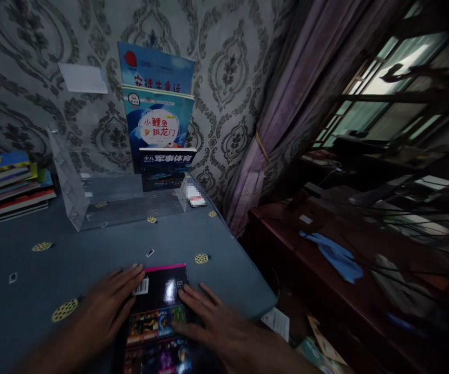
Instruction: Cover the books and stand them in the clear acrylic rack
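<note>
A dark book [158,301] with a pink edge, a barcode and small colourful pictures lies flat on the blue-grey tabletop at the bottom middle. My left hand [111,298] rests along its left side, fingers stretched out near the barcode. Over its right side lies my right hand [209,317], fingers spread on the cover. Beyond them stands a clear tiered rack [68,182], with a light blue book [154,65], a blue book with a white circle [158,124] and a dark navy book [169,166] upright at its right end.
Several books [14,184] are stacked at the table's left. The table's right edge drops off beside a purple curtain [251,171]. Past it, a dark red cabinet [271,228] carries a blue cloth-like item [333,254]. Papers [277,322] lie low beside the table.
</note>
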Demonstrator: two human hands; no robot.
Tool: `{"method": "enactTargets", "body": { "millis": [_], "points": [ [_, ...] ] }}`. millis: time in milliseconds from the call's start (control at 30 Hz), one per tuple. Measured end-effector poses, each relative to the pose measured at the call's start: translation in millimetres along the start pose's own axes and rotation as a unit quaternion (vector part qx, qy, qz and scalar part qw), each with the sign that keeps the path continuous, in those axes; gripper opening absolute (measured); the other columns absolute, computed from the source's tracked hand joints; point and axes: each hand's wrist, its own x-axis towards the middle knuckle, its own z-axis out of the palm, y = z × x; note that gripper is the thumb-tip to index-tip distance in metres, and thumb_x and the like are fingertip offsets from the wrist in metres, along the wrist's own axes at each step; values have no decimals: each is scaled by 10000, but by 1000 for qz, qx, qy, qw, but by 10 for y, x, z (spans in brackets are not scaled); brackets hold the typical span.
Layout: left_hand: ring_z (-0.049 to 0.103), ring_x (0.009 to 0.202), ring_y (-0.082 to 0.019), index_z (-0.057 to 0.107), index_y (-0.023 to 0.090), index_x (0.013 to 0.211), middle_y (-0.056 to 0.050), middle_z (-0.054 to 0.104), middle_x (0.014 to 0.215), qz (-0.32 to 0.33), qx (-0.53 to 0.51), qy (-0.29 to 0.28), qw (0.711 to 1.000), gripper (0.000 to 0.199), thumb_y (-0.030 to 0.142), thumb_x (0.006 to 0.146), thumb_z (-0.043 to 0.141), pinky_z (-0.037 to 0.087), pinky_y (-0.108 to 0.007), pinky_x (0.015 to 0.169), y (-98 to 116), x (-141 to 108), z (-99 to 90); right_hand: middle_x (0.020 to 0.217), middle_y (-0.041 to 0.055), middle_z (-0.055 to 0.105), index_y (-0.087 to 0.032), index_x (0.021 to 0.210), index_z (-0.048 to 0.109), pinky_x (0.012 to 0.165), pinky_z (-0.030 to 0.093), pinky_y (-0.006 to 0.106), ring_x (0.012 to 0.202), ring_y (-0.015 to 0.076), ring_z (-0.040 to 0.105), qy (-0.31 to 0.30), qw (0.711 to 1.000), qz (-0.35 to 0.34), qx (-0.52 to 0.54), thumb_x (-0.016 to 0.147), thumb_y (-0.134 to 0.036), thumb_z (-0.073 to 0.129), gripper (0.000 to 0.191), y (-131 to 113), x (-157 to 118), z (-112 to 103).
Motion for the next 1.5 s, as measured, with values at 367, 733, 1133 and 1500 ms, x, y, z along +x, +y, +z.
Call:
{"method": "enactTargets", "body": {
  "millis": [367,733,1133,1500],
  "points": [
    [618,1242,-193,337,324,1536,-6,557,1446,12,-14,4,1000,543,301,1008,461,547,-349,1013,56,-3,-51,1596,155,352,-345,1526,336,1128,337,639,1487,371,273,58,993,11,-106,841,-273,748,803,-178,8,164],
    [622,1230,-255,672,300,1271,-20,663,1327,-226,-331,-131,907,443,497,1013,371,481,-445,1070,-11,268,-386,1251,102,701,-245,1395,527,981,547,392,1168,210,657,268,961,-7,66,1014,-250,468,386,123,299,-242],
    [596,629,-138,296,169,1464,28,620,730,-311,-403,11,860,587,487,987,422,495,-248,641,-83,261,-272,672,-31,637,-170,1092,594,539,432,250,592,156,600,288,894,193,284,895,-375,608,284,648,1128,-510],
    [643,971,-218,611,201,1175,-69,680,1043,-239,-128,3,963,315,350,1003,393,517,-359,875,-373,340,-305,928,52,686,-195,1220,619,697,507,332,816,227,662,184,942,274,63,856,-347,707,404,705,1218,-363]
  ]
}}
